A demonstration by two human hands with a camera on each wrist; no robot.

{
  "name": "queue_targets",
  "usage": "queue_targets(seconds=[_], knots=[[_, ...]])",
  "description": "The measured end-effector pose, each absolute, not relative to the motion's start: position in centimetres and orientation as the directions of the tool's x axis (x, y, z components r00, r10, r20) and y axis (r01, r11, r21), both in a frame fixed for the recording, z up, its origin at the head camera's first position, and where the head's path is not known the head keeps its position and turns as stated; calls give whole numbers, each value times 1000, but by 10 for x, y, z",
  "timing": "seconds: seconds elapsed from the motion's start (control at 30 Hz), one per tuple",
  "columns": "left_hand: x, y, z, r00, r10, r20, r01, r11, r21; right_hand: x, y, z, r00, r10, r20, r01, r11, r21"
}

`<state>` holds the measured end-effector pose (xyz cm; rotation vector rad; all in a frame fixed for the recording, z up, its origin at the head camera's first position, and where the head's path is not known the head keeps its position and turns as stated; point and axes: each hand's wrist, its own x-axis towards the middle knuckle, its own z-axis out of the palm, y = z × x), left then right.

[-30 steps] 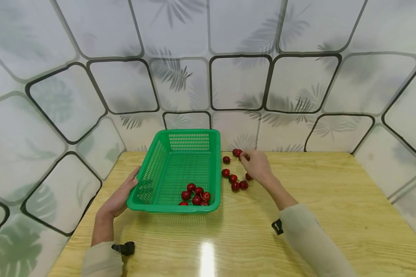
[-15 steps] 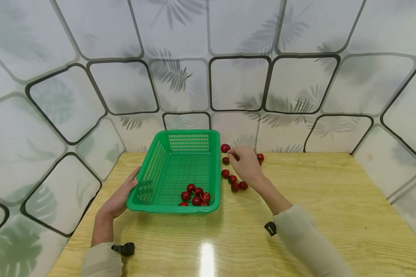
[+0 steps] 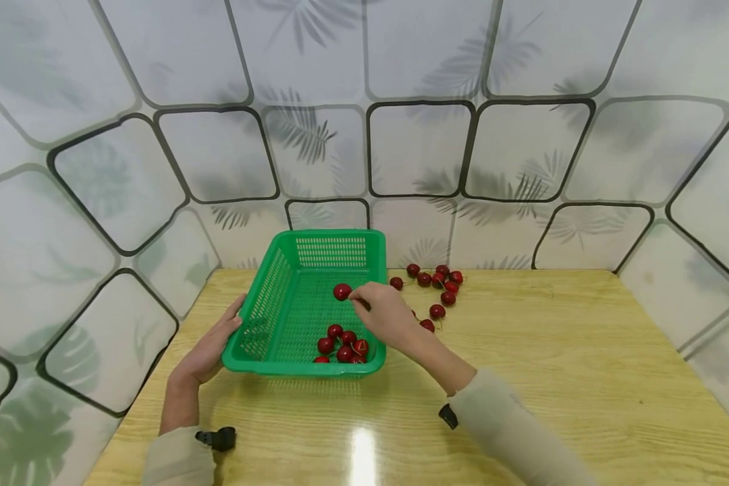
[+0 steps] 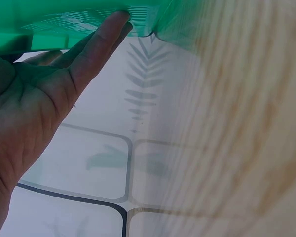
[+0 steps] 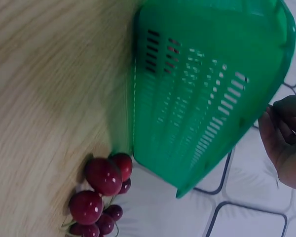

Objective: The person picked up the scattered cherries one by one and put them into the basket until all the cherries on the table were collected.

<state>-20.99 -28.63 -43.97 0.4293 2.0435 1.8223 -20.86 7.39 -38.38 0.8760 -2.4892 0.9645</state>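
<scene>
My right hand [image 3: 384, 312] is over the right side of a green plastic basket [image 3: 308, 366], pinching a cherry [image 3: 342, 291] by its stem. The cherry hangs above the basket floor. Inside, several red cherries [image 3: 343, 353] lie together in the near right corner. My left hand [image 3: 209, 345] rests against the basket's left side; in the left wrist view its fingers stretch fairly straight along the outside wall, under the rim. The right wrist view shows the pinching fingers [image 5: 270, 140] beyond the basket's rim, with the held cherry hidden.
Several more cherries [image 3: 437, 312] with stems lie on the wooden table [image 3: 559, 364] to the right of the basket, partly behind the right hand. A patterned wall covering [image 3: 422, 145] rises behind the table and along both sides.
My right hand has moved left from the loose cherries to over the basket, bringing one cherry by its stem. The left hand and the basket have stayed in place.
</scene>
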Motion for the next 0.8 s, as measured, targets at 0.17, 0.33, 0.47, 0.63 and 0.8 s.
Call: queue_targets(seconds=[0.17,0.33,0.47,0.63,0.8], knots=[[-210,-286,-439,-884,463,-68,-17,114,993,-203,56,-390,-757,-494,427,-653,580,-487],[-210,-286,-439,-885,461,-70,-18,116,993,-200,42,-395,-731,-551,402,-682,584,-440],[-209,-287,-439,-884,462,-66,-13,118,993,-197,34,-398,-720,-584,375,-693,585,-421],[-209,-287,-440,-883,466,-59,-6,115,993,-199,28,-402,-728,-606,319,-681,593,-430],[-209,-287,-440,-882,468,-61,-15,101,995,-202,24,-406,-738,-629,245,-664,614,-426]])
